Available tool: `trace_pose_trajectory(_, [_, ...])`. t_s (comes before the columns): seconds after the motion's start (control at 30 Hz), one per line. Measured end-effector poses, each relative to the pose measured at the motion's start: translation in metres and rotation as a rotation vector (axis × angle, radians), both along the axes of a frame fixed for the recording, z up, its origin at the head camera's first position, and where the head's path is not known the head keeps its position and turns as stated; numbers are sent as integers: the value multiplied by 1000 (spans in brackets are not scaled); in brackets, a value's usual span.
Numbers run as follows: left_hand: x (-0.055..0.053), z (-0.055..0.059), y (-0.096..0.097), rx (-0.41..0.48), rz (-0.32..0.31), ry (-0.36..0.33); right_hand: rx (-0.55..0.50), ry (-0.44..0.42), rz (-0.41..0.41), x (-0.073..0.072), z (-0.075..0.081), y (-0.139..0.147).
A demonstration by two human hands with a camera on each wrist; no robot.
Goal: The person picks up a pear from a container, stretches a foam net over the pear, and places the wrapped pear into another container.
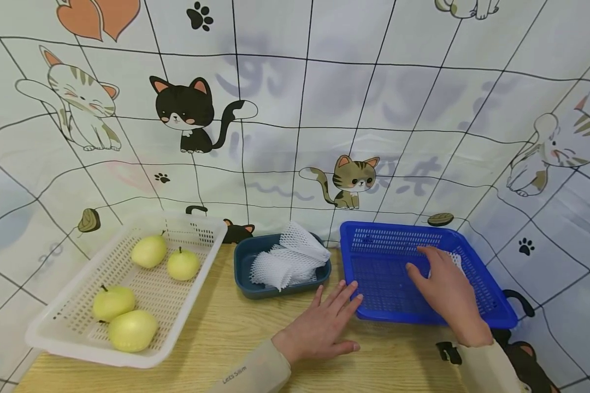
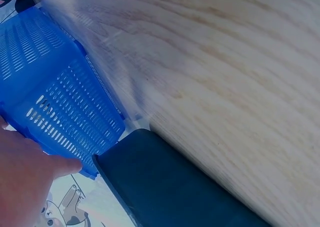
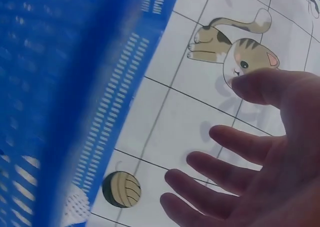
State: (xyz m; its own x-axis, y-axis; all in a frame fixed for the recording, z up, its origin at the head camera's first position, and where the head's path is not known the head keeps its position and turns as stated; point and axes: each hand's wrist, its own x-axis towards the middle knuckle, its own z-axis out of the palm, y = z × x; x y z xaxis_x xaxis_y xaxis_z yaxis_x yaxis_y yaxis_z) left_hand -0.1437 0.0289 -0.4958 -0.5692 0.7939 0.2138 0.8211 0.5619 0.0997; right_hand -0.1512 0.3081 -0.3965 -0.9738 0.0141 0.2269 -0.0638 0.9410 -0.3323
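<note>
My left hand [image 1: 322, 327] is spread with straight fingers, its fingertips at the near left corner of the blue basket [image 1: 393, 315]. In the left wrist view, part of that hand [image 2: 25, 177] shows beside the basket's slotted wall [image 2: 75, 112]. Over the basket's right half hovers my right hand [image 1: 447, 289], fingers apart and nothing in them. Its spread fingers also show in the right wrist view, near the basket rim. A piece of white foam netting [image 3: 76, 206] lies in the basket, mostly hidden behind the right hand in the head view.
A dark teal tray [image 1: 255, 292] in the middle contains several white foam nets [image 1: 290, 262]. On the left, a white basket [image 1: 177, 322] holds several yellow-green pears [image 1: 133, 330]. A cat-print sheet [image 1: 275, 109] rises behind the wooden table [image 1: 216, 333].
</note>
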Motion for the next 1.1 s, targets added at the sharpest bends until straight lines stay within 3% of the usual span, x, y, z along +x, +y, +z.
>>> trace_pose_trajectory(0.27, [3, 0, -3, -4, 19, -42, -56, 38, -16, 11, -19, -10])
trace_pose_trajectory(0.43, [7, 2, -16, 15, 45, 12, -97, 66, -3, 18, -27, -20])
trace_pose_trajectory(0.6, [11, 7, -37, 66, 110, 84, -128, 131, 46, 24, -33, -33])
trace_pose_trajectory(0.87, [17, 21, -79, 151, 244, 85, -137, 229, 152, 31, -48, -56])
trace_pose_trajectory(1.1, [21, 32, -117, 257, 289, 130, -120, 311, 297, 33, -52, -86])
